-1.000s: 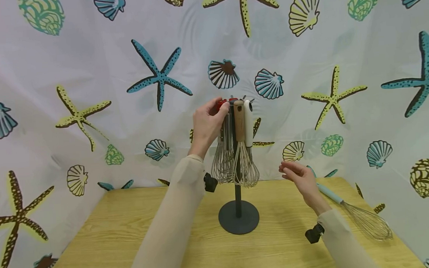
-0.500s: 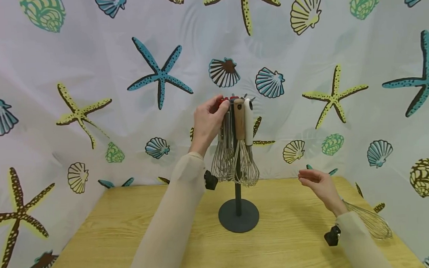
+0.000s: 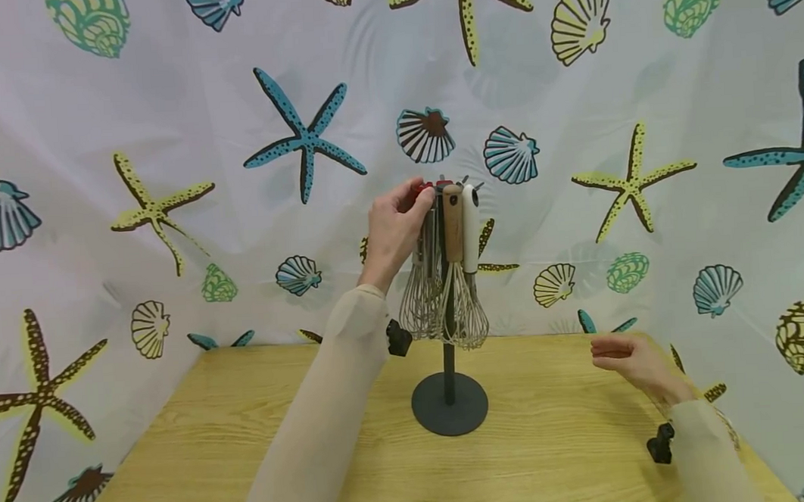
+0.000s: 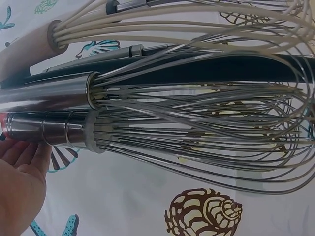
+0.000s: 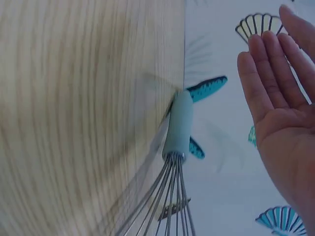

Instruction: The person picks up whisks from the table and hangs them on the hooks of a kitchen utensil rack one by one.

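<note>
My left hand (image 3: 392, 225) pinches the red top end of a metal-handled whisk (image 4: 44, 129) that hangs on a black stand (image 3: 450, 417). Beside it hang a steel-handled whisk (image 4: 49, 96), a wooden-handled whisk (image 3: 453, 225) and a white-handled whisk (image 3: 470, 228), wire loops downward. My right hand (image 3: 638, 364) is apart from the stand, over the right side of the table, with fingers extended and nothing in it. In the right wrist view a pale blue-handled whisk (image 5: 178, 123) lies near that hand; in the head view my right arm mostly hides it.
The stand's round base rests mid-table on the wooden tabletop (image 3: 249, 448). Short hooks (image 3: 472, 183) stick out at its top. A white curtain (image 3: 379, 78) with starfish and shell prints closes off the back and both sides.
My right hand has moved right and slightly down, away from the stand, and its arm now covers the pale blue whisk. My left hand keeps its place at the stand's top.
</note>
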Motion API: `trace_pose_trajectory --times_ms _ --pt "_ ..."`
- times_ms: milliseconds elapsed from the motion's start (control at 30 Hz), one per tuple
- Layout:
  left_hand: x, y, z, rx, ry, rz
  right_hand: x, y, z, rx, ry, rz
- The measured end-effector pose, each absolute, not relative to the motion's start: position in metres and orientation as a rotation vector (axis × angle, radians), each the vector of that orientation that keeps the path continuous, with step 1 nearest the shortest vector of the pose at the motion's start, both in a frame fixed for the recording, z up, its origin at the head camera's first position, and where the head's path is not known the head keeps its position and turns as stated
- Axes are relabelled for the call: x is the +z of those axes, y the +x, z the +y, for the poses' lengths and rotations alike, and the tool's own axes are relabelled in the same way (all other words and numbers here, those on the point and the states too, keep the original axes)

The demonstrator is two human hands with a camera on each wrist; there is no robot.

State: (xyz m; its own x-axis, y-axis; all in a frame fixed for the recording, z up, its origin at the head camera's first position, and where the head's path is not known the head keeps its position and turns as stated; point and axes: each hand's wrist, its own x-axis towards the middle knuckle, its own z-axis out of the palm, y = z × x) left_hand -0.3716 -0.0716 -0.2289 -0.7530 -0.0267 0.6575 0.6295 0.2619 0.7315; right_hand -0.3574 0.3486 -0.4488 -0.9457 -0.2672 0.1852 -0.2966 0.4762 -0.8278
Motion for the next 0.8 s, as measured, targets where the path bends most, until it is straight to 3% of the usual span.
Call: trace_pose_trajectory --times_ms 400,800 --pt "-0.229 -0.371 -0.069 -1.556 -0.547 -1.967 -0.457 -0.347 0.384 1.189 0.396 -2.807" --pt "-0.230 -0.370 -0.069 -1.568 -0.544 -1.965 -0.468 -0.345 0.399 1.189 0.272 -2.854"
